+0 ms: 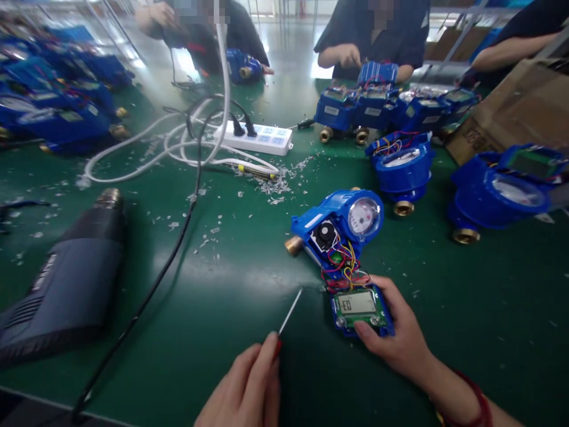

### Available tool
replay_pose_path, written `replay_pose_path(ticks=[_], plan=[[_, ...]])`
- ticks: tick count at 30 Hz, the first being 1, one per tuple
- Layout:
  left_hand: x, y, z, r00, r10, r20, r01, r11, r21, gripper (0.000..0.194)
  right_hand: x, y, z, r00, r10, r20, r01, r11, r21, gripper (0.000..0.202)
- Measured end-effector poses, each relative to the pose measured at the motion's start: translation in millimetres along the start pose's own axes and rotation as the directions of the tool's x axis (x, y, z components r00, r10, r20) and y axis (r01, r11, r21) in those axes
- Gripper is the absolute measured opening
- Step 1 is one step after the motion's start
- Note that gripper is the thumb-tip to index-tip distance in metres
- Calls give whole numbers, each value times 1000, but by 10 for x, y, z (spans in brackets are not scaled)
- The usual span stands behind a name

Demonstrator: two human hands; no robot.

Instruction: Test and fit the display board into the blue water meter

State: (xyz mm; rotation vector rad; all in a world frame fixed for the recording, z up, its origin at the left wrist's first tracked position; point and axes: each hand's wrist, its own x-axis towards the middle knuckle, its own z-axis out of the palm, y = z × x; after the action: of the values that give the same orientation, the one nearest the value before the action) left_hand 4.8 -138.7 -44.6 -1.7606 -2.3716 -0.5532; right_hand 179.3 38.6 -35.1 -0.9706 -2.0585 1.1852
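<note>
Lying at the left of the green table (222, 296), a dark heat gun (66, 284) is untouched; the left hand (249, 388) pinches a thin screwdriver (290, 311), tip just short of the opened blue water meter (342, 237). Right hand (400, 335) fingers clasp its display module (361, 308) — advisable to hold it steady and keep the tip clear of the wires (344, 267).
</note>
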Motion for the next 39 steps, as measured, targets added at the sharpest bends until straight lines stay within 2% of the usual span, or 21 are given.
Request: replay_pose_path(ticks=[4,7,8,9,10,11,12,13,14,15,16,19,21,23,28,31,39], plan=[[249,-265,61,1000,13,-14,-11,984,176,45,26,-17,25,994,82,66,-99,948,302,46],[522,-342,54,999,41,18,-44,981,187,38,52,-60,51,990,114,82,-140,874,466,48],[607,-320,25,999,38,6,-38,993,115,34,54,-74,65,989,119,89,-148,855,496,49],[685,-272,-9,1000,22,8,-21,999,-23,28,53,-88,82,988,121,96,-154,841,519,50],[754,-204,-43,998,-17,60,31,970,-240,24,48,-101,104,987,120,103,-157,828,538,52],[814,-123,-68,984,-47,172,126,866,-484,22,40,-112,129,987,117,109,-159,820,550,54],[867,-37,-80,947,-30,321,251,693,-676,24,29,-120,156,987,115,113,-159,815,557,58],[915,46,-74,887,29,461,385,506,-772,27,18,-126,182,987,114,115,-159,812,561,62],[959,120,-51,820,104,563,496,362,-789,30,7,-128,206,987,113,116,-159,814,558,66],[1002,180,-13,770,170,615,562,275,-780,33,-1,-126,224,987,111,114,-155,828,539,70],[1045,223,34,750,209,627,584,236,-777,33,-3,-119,236,989,105,101,-141,860,491,73],[1186,257,180,762,211,612,588,172,-790,28,38,-87,237,1000,-5,-15,7,985,173,70],[1287,230,241,777,191,599,585,132,-800,25,114,-72,226,985,-148,-89,143,988,-56,65],[1380,190,266,792,183,583,577,93,-812,24,217,-72,226,960,-250,-123,231,962,-149,64],[1485,83,285,826,144,545,548,15,-836,22,419,-90,337,922,-309,-232,262,941,-213,64],[1471,9,315,841,98,532,533,14,-846,23,433,-72,433,908,-310,-283,242,938,-250,64],[1444,-83,306,816,113,566,566,41,-824,21,387,-23,489,914,-337,-227,290,932,-217,60]])
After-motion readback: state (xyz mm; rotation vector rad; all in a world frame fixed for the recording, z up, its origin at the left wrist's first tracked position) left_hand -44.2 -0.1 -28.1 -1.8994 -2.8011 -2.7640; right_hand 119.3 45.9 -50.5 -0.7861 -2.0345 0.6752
